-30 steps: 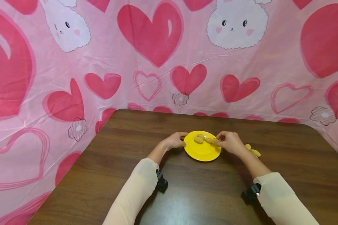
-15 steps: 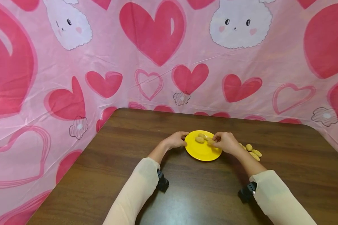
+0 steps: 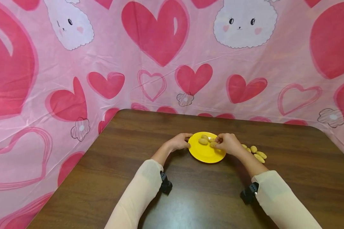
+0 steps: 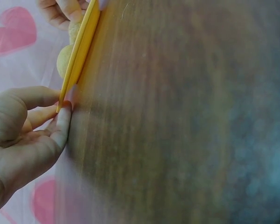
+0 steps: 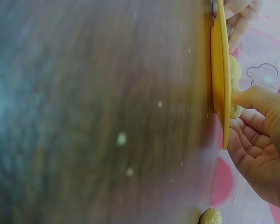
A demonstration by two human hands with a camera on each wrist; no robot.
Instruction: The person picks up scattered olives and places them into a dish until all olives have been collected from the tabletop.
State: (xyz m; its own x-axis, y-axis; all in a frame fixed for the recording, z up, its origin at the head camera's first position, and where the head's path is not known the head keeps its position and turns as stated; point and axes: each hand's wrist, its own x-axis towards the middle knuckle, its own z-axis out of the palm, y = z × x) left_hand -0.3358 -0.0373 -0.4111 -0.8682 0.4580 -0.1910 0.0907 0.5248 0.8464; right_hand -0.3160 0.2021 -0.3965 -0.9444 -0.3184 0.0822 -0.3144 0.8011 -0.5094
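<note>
A yellow plate [image 3: 204, 156] lies on the wooden table with several peanuts in their shells [image 3: 203, 141] toward its far side. My left hand [image 3: 176, 142] holds the plate's left rim; in the left wrist view its fingers [image 4: 42, 98] lie on both sides of the edge. Over the plate's right side, my right hand [image 3: 230, 143] pinches a peanut [image 3: 213, 144] low against the plate, beside the others. From the right wrist view, the thumb [image 5: 254, 99] is on this peanut [image 5: 236, 111], while the other fingers partly hide it.
Several more peanuts [image 3: 260, 155] lie on the wooden table [image 3: 195, 197] right of the plate, partly behind my right forearm. A pink cloth with hearts [image 3: 157, 35] hangs behind the table and along its left side. Small pale specks show on the tabletop.
My right hand has moved slightly left over the plate with the peanut, bringing it nearer the others. More table peanuts show beside the shifted forearm. The left hand stays on the rim.
</note>
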